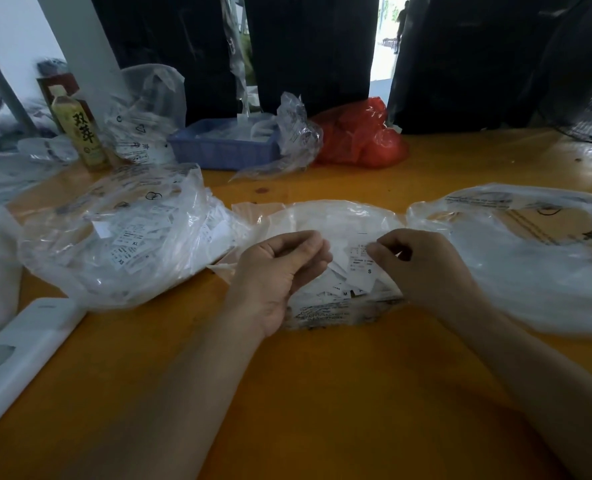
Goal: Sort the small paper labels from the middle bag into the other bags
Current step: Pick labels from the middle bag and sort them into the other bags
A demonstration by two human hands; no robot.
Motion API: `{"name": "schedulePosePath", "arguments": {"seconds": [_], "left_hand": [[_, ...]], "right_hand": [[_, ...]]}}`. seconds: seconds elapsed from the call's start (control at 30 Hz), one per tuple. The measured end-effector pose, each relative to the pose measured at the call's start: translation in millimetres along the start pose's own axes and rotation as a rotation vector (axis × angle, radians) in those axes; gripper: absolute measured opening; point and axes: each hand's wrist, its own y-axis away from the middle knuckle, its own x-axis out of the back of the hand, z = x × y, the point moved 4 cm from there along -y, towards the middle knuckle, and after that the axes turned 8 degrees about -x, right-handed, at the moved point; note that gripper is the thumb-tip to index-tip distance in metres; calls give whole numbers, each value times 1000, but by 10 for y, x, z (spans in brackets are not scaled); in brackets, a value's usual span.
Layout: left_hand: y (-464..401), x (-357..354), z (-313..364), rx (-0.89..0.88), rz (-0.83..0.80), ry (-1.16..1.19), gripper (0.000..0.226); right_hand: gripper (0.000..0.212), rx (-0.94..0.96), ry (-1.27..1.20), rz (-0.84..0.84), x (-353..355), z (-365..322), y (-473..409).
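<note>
— Where were the labels at that moment?

— Most lay loose in the middle bag (336, 306), a clear plastic bag on the orange desk (322, 393), its mouth spread open between the two hands. One label (362, 268), marked S, stood up from the heap.

— And the right hand (426, 265)?

— Its grip was on that S label: fingertips curled in and pinching the label's upper edge.

— The left hand (280, 271)?

— Palm turned up at the bag's left rim, fingers curled inward. It seemed to hold the thin plastic, though the film was too clear there for me to be sure.

— The other bags?

— The left bag (114, 237) sat just beside the middle one, full of labels; XL and XS showed through it. The right bag (530, 258) lay open on the other side, touching the middle bag's edge; its contents were blurred.

— Anything else?

— A white case (21, 358) near the left edge, a bottle (80, 133), a blue tray (225, 147) and a red bag (360, 136) along the far side.
</note>
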Motion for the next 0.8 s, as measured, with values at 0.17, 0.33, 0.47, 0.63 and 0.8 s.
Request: {"name": "schedulePosePath", "arguments": {"seconds": [0.17, 0.33, 0.47, 0.63, 0.8], "left_hand": [[26, -12, 7, 11, -4, -42, 20], [40, -19, 22, 17, -22, -63, 28], [28, -30, 7, 20, -44, 2, 38], [25, -40, -51, 26, -85, 2, 29], [29, -72, -76, 9, -108, -48, 27]], "right_hand": [[18, 3, 36, 39, 0, 50, 6], [12, -11, -126, 60, 89, 12, 26], [7, -50, -316, -12, 151, 8, 66], [7, -27, -489, -25, 253, -83, 137], [2, 43, -524, 14, 310, -157, 178]]}}
